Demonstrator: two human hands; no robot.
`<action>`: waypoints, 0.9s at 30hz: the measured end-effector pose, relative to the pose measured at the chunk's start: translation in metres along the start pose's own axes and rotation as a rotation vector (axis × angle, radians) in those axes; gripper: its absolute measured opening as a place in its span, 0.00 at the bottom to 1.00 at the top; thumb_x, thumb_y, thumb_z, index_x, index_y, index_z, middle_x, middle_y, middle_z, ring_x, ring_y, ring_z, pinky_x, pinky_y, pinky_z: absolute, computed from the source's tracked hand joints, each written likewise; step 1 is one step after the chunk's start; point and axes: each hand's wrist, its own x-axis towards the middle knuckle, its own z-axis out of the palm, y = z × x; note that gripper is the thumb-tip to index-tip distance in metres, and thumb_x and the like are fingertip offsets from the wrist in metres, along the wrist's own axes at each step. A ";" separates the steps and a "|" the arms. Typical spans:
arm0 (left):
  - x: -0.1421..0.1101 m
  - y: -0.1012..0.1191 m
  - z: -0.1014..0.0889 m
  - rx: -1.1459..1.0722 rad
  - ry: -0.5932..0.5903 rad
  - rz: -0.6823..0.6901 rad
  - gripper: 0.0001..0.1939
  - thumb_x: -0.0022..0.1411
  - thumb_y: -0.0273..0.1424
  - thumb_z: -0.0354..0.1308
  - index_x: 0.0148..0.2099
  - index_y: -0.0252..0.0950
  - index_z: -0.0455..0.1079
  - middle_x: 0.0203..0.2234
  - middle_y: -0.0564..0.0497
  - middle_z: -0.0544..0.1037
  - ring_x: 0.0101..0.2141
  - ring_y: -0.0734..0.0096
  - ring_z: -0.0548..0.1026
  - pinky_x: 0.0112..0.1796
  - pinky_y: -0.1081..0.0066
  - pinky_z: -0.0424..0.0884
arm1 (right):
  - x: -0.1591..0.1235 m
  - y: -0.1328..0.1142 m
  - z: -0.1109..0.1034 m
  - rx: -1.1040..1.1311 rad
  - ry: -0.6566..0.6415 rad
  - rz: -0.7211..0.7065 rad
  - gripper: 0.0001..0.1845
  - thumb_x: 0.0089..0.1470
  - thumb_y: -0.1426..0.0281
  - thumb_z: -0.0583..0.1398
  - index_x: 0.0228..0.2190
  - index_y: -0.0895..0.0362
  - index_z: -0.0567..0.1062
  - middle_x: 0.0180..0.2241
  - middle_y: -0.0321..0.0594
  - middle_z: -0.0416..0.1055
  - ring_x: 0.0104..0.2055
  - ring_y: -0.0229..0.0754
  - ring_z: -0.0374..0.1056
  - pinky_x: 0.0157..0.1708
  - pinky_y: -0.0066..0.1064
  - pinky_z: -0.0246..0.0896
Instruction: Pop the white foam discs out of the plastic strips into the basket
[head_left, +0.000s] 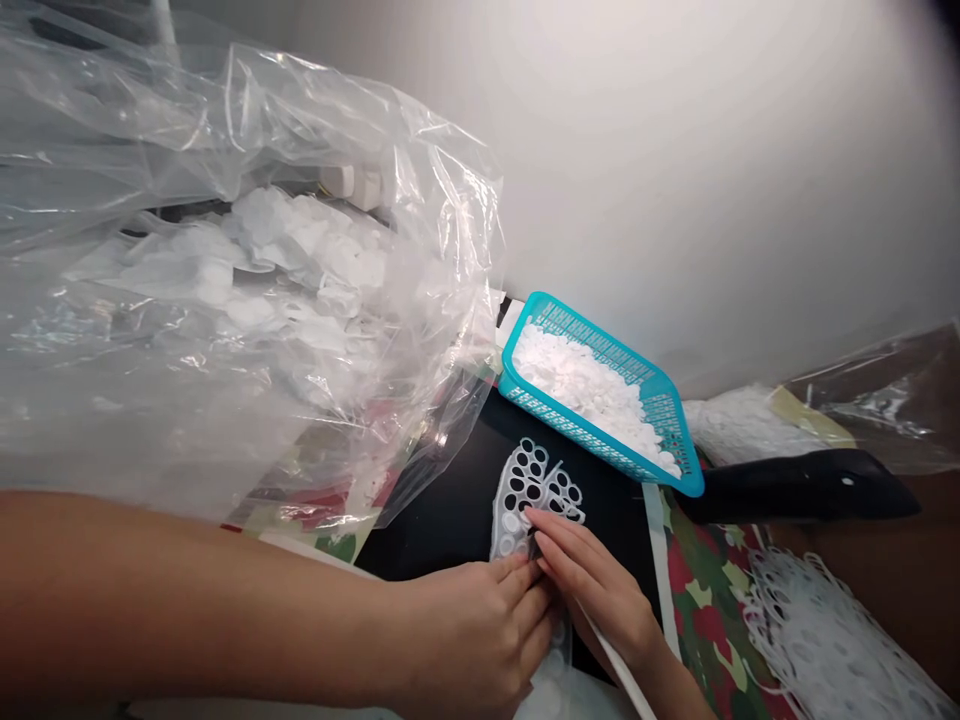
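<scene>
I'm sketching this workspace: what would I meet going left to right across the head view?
Clear plastic bag → left hand → holed white sheet → right hand → heap of white looped strips.

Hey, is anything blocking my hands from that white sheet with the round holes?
Nothing visible is. Your left hand and right hand meet right at the sheet over the black board. The blue basket sits farther back, not between them.

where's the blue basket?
Head view, right of centre: blue basket beyond the right hand, at the far end of the black board, left of the black handle.
</scene>
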 end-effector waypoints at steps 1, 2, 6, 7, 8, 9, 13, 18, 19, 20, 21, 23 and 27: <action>-0.001 0.000 0.000 0.005 0.001 -0.001 0.25 0.66 0.35 0.46 0.57 0.22 0.67 0.50 0.39 0.75 0.51 0.55 0.72 0.57 0.61 0.61 | -0.001 0.000 0.000 0.015 0.044 0.004 0.22 0.65 0.76 0.50 0.58 0.51 0.64 0.53 0.46 0.71 0.53 0.43 0.71 0.45 0.30 0.75; -0.001 0.000 0.000 0.011 0.001 -0.004 0.25 0.66 0.35 0.46 0.57 0.22 0.66 0.52 0.39 0.74 0.52 0.55 0.71 0.57 0.61 0.61 | -0.001 -0.001 -0.001 0.016 0.082 -0.006 0.22 0.65 0.76 0.50 0.58 0.51 0.65 0.53 0.47 0.71 0.53 0.44 0.70 0.44 0.30 0.75; -0.002 0.000 0.000 0.018 -0.002 -0.009 0.25 0.66 0.35 0.47 0.58 0.23 0.66 0.54 0.38 0.72 0.54 0.56 0.70 0.56 0.63 0.63 | 0.004 -0.007 -0.006 -0.062 0.166 -0.055 0.25 0.60 0.82 0.53 0.56 0.54 0.67 0.53 0.48 0.71 0.54 0.46 0.69 0.47 0.33 0.73; -0.001 0.000 0.000 0.016 -0.005 -0.011 0.25 0.65 0.35 0.47 0.57 0.23 0.67 0.54 0.38 0.72 0.54 0.56 0.70 0.56 0.63 0.64 | 0.005 -0.009 -0.007 -0.085 0.178 -0.058 0.25 0.59 0.83 0.54 0.56 0.55 0.67 0.53 0.48 0.71 0.53 0.46 0.70 0.47 0.33 0.73; -0.001 0.000 0.000 0.016 -0.011 -0.010 0.25 0.65 0.35 0.47 0.57 0.23 0.67 0.54 0.38 0.72 0.54 0.56 0.70 0.56 0.63 0.64 | 0.007 -0.010 -0.008 -0.107 0.187 -0.063 0.26 0.58 0.84 0.55 0.55 0.55 0.67 0.52 0.48 0.71 0.53 0.46 0.70 0.47 0.34 0.73; -0.001 0.000 0.000 0.017 -0.013 -0.009 0.25 0.65 0.36 0.47 0.57 0.23 0.67 0.54 0.38 0.72 0.55 0.56 0.69 0.56 0.63 0.64 | 0.008 -0.011 -0.010 -0.132 0.203 -0.069 0.26 0.57 0.85 0.55 0.55 0.56 0.68 0.52 0.48 0.72 0.52 0.46 0.71 0.47 0.34 0.72; -0.001 0.001 0.001 0.025 -0.025 -0.012 0.26 0.65 0.36 0.47 0.58 0.23 0.66 0.55 0.38 0.70 0.56 0.56 0.68 0.56 0.64 0.63 | 0.012 -0.010 -0.020 -0.278 0.392 -0.046 0.26 0.55 0.86 0.57 0.53 0.55 0.69 0.51 0.45 0.72 0.50 0.44 0.72 0.49 0.34 0.71; 0.000 0.001 -0.001 0.012 -0.023 -0.009 0.25 0.65 0.36 0.47 0.58 0.23 0.66 0.53 0.38 0.72 0.53 0.55 0.71 0.56 0.63 0.63 | 0.011 -0.011 -0.021 -0.121 0.132 -0.089 0.27 0.58 0.82 0.56 0.57 0.52 0.65 0.55 0.44 0.69 0.56 0.44 0.68 0.50 0.32 0.71; 0.000 0.001 -0.001 0.002 -0.023 -0.001 0.25 0.65 0.35 0.46 0.57 0.23 0.67 0.51 0.38 0.74 0.51 0.55 0.72 0.56 0.62 0.63 | 0.011 -0.010 -0.018 -0.075 0.035 -0.102 0.27 0.59 0.80 0.55 0.58 0.51 0.64 0.56 0.44 0.68 0.57 0.44 0.67 0.49 0.31 0.72; 0.000 0.000 -0.001 -0.007 -0.025 0.007 0.24 0.65 0.35 0.47 0.56 0.23 0.68 0.49 0.39 0.75 0.49 0.55 0.73 0.55 0.60 0.63 | 0.010 -0.009 -0.013 -0.041 -0.031 -0.109 0.27 0.60 0.79 0.54 0.59 0.50 0.63 0.56 0.44 0.68 0.57 0.44 0.66 0.49 0.30 0.72; 0.001 0.000 -0.001 -0.015 -0.026 0.012 0.24 0.65 0.35 0.47 0.55 0.22 0.68 0.47 0.39 0.76 0.47 0.55 0.74 0.55 0.59 0.63 | 0.009 -0.007 -0.009 -0.020 -0.071 -0.106 0.27 0.61 0.79 0.53 0.60 0.50 0.62 0.57 0.43 0.68 0.57 0.44 0.66 0.50 0.31 0.71; 0.001 -0.001 -0.001 -0.025 -0.027 0.007 0.23 0.64 0.35 0.48 0.53 0.22 0.69 0.45 0.39 0.77 0.44 0.55 0.74 0.53 0.59 0.63 | 0.007 -0.002 -0.002 0.021 -0.119 -0.099 0.29 0.61 0.79 0.53 0.61 0.49 0.60 0.57 0.42 0.67 0.58 0.43 0.65 0.53 0.32 0.69; 0.001 -0.001 0.000 -0.066 -0.017 0.001 0.23 0.64 0.35 0.48 0.53 0.22 0.69 0.42 0.40 0.78 0.40 0.58 0.75 0.50 0.60 0.65 | 0.006 0.003 0.001 0.116 -0.175 -0.097 0.29 0.60 0.80 0.56 0.60 0.48 0.62 0.59 0.41 0.65 0.61 0.43 0.62 0.57 0.35 0.65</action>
